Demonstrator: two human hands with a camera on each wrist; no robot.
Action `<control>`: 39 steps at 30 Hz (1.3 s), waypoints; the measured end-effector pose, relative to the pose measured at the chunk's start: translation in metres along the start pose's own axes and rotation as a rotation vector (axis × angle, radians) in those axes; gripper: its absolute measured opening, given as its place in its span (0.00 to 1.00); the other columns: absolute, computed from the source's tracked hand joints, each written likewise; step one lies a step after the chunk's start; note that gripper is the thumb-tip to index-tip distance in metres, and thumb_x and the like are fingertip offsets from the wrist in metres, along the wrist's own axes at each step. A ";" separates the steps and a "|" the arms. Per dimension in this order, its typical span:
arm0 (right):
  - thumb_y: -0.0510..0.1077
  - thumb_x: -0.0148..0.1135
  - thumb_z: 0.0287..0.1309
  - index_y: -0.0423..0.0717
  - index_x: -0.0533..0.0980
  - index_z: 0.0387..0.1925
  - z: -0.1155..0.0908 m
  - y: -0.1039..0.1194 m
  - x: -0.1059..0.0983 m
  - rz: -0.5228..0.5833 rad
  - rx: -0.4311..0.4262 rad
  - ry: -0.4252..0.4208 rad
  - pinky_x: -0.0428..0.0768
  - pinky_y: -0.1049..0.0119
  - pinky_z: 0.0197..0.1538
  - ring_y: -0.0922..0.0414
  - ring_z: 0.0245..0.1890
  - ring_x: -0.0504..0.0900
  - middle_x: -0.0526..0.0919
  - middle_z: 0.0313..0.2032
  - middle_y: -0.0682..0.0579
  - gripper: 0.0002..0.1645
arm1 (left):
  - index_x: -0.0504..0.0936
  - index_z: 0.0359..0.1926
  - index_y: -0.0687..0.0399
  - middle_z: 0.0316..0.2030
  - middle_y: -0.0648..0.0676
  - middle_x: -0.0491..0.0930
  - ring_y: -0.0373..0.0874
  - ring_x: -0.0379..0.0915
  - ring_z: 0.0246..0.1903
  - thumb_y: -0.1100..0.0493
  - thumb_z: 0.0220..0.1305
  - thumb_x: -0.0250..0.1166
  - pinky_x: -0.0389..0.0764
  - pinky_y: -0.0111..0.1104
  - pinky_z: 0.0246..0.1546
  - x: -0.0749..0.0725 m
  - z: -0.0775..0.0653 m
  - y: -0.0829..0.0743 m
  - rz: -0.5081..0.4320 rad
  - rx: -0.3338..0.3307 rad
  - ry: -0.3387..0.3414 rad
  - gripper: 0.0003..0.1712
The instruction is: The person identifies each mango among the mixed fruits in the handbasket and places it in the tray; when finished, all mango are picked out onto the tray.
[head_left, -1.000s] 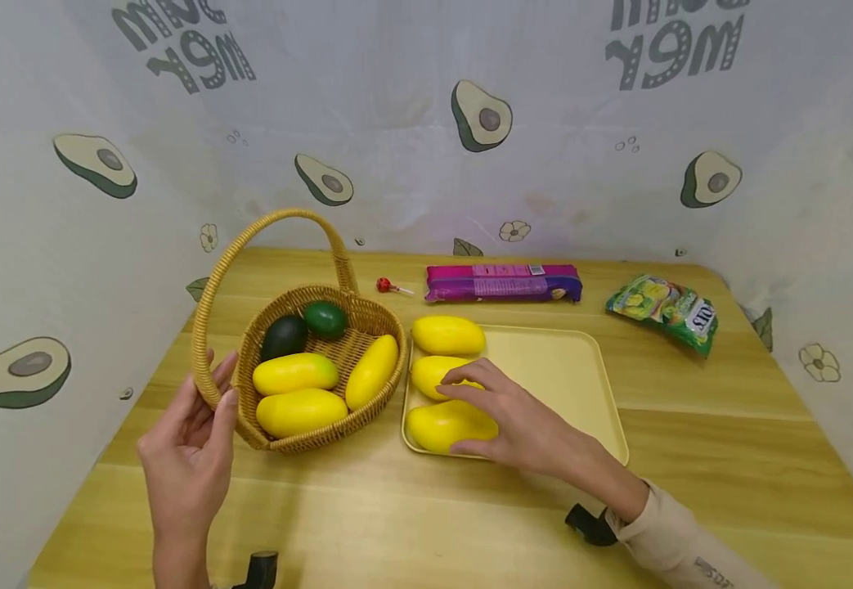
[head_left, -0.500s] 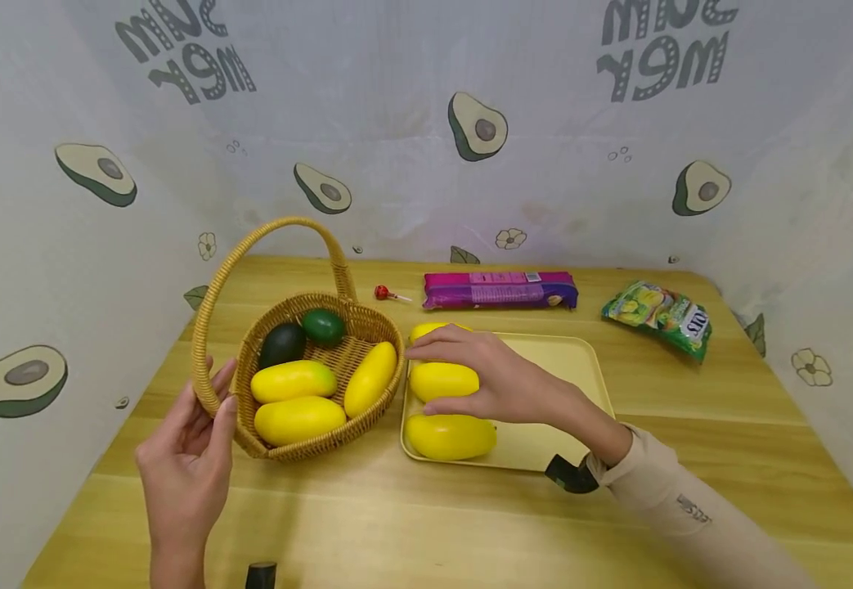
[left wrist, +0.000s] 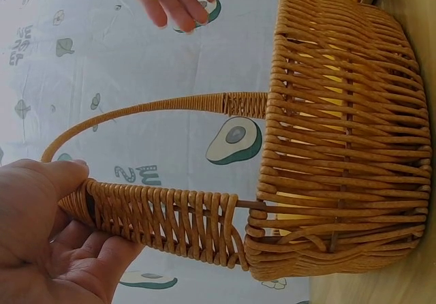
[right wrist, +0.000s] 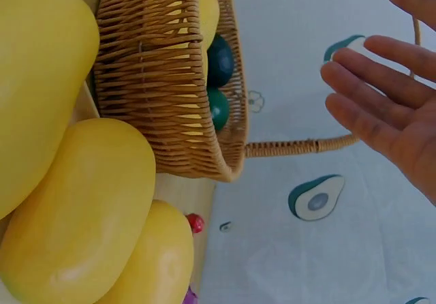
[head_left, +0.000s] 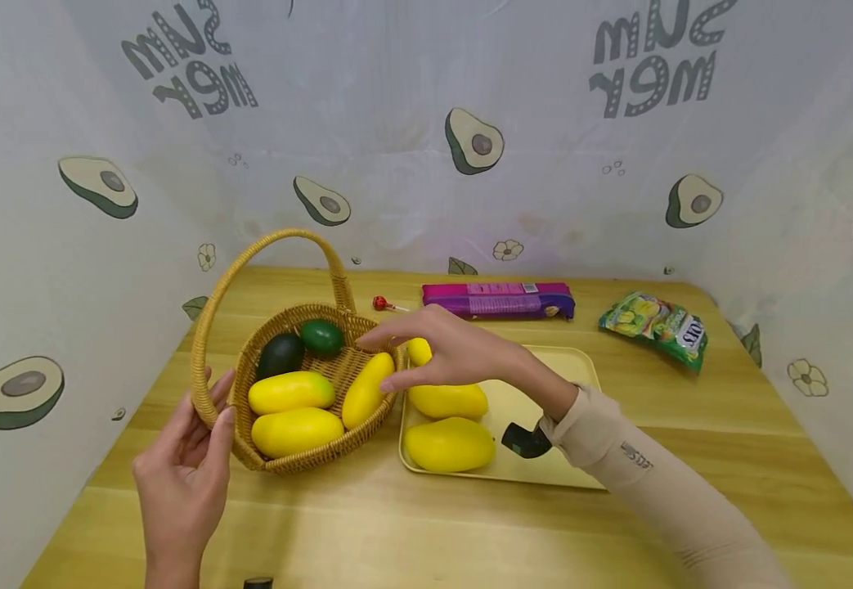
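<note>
From the head, my left hand (head_left: 183, 470) has hold of the arched handle (head_left: 341, 288) of a honey-brown wicker basket (head_left: 323, 458) just to its right, containing three smooth yellow oblong fruits (head_left: 297, 432) and two dark green oval ones (head_left: 321, 338). My right hand (head_left: 455, 348), fingers apart and grasping nothing, hovers above the rim; below it, three more yellow fruits (head_left: 450, 446) lie on a cream rectangular tray (head_left: 558, 360).

At my left wrist, thumb and fingers clasp the handle.

At my right wrist, extended fingers clear the basket.
</note>
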State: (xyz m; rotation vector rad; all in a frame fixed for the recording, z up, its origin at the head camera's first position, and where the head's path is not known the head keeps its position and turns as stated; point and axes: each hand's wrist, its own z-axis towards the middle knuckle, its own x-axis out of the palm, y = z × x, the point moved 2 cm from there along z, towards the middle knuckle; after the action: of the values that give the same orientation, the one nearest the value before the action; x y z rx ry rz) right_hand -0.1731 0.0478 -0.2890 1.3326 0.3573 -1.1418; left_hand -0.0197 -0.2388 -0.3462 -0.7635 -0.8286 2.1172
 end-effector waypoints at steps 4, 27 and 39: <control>0.49 0.75 0.70 0.41 0.79 0.70 0.016 -0.003 -0.002 0.035 0.022 0.079 0.84 0.65 0.65 0.59 0.60 0.86 0.86 0.64 0.50 0.33 | 0.79 0.73 0.55 0.60 0.57 0.87 0.32 0.85 0.58 0.79 0.70 0.66 0.85 0.22 0.52 0.000 -0.001 0.000 0.000 -0.012 -0.001 0.34; 0.44 0.70 0.74 0.35 0.76 0.72 0.100 -0.025 0.022 0.198 0.063 0.400 0.84 0.63 0.68 0.49 0.65 0.84 0.84 0.65 0.42 0.32 | 0.80 0.73 0.52 0.60 0.56 0.87 0.30 0.84 0.57 0.79 0.69 0.67 0.84 0.21 0.51 0.001 -0.004 0.002 0.008 -0.046 -0.022 0.35; 0.43 0.71 0.73 0.32 0.76 0.71 0.135 -0.039 0.038 0.241 0.128 0.439 0.81 0.74 0.65 0.49 0.65 0.83 0.83 0.66 0.38 0.31 | 0.80 0.72 0.54 0.60 0.55 0.87 0.30 0.85 0.56 0.78 0.71 0.66 0.84 0.21 0.51 0.001 -0.005 0.002 0.005 -0.046 -0.021 0.33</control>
State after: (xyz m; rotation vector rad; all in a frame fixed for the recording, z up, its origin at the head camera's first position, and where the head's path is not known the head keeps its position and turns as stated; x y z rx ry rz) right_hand -0.2386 -0.0819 -0.3034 1.6915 0.4311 -0.6749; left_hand -0.0176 -0.2378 -0.3507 -0.7684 -0.8900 2.1206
